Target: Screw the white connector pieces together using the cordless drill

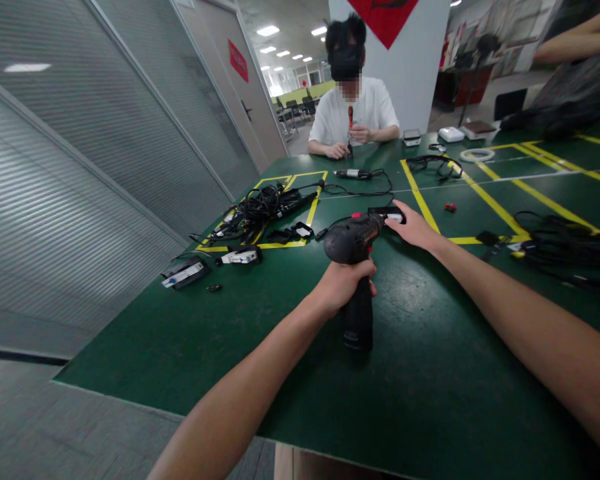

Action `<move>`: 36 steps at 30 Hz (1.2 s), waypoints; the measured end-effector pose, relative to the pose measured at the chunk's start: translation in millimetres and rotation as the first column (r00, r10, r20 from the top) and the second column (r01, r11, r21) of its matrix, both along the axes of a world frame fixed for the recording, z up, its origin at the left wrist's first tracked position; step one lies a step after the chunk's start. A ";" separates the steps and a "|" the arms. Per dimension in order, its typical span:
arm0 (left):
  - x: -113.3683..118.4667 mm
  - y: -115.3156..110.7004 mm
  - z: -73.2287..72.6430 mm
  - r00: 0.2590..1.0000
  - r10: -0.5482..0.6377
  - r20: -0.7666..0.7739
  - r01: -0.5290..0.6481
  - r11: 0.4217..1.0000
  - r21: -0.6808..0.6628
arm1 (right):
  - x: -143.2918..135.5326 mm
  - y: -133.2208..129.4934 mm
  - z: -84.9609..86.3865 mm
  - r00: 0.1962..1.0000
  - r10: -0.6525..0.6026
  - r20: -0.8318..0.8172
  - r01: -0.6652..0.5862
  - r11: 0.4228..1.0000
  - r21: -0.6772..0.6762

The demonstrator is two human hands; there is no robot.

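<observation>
My left hand [349, 283] is wrapped round the handle of a black cordless drill [351, 241]. The drill points forward and to the right, its front end close to a small black-and-white device [393, 215]. Whether the bit touches that device cannot be made out. Fingers of my right hand [411, 225] grip the device at its right end, on the table. A red piece [357, 215] shows just left of the device, partly behind the drill. The drill's body hides part of the area between the hands.
A tangle of black cables [265, 207] lies at the left on the green table [190, 353], near two black-and-white devices [186, 273]. Opposite sits a person [350, 100] in a headset, holding a red-handled screwdriver [351, 119]. More cables [570, 243] lie at the right.
</observation>
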State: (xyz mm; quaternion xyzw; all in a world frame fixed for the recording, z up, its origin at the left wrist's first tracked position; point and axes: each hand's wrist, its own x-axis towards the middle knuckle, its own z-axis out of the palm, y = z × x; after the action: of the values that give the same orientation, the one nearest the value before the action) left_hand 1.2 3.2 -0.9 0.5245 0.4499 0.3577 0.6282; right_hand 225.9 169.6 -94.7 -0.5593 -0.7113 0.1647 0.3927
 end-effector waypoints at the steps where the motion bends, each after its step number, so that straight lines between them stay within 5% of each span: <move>1: 0.0 0.1 -0.1 1.000 0.002 0.005 -0.002 1.000 -0.001 | -0.1 -0.2 0.2 1.000 0.001 0.002 -0.001 1.000 0.001; 36: -1.7 0.6 -0.2 1.000 0.009 0.014 -0.009 1.000 -0.017 | -2.4 -1.9 1.9 1.000 0.000 0.014 -0.001 1.000 0.006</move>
State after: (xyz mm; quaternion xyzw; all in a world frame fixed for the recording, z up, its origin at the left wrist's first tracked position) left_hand -0.5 3.9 -1.0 0.5147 0.4506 0.3605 0.6341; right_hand 223.5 167.7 -92.8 -0.5591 -0.7146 0.1586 0.3893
